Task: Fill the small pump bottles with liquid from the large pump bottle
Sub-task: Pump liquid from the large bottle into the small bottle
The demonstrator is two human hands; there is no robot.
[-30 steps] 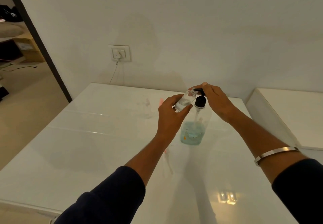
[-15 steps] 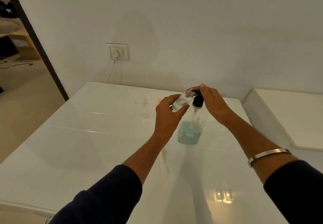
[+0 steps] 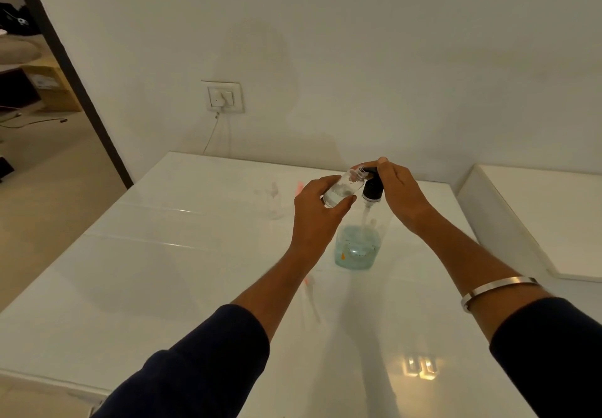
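The large clear pump bottle [image 3: 357, 248] stands on the white table [image 3: 163, 254], with blue liquid low in it and a black pump head [image 3: 372, 188]. My right hand [image 3: 400, 196] rests over the pump head, fingers pressing its top. My left hand [image 3: 314, 215] grips a small clear bottle [image 3: 342, 188], tilted with its open neck against the pump spout. A little clear liquid shows inside it. Another small clear pump bottle [image 3: 274, 201] stands to the left. A small pump with a pink cap [image 3: 309, 287] lies on the table under my left forearm.
A second white surface [image 3: 537, 215] adjoins the table on the right. A wall socket [image 3: 223, 96] with a plugged cable is on the wall behind. A doorway opens at the far left. A pink reflection [image 3: 299, 188] shows near the far bottle.
The view has shifted a little. Both hands stay at the pump head with the small bottle held to the spout.
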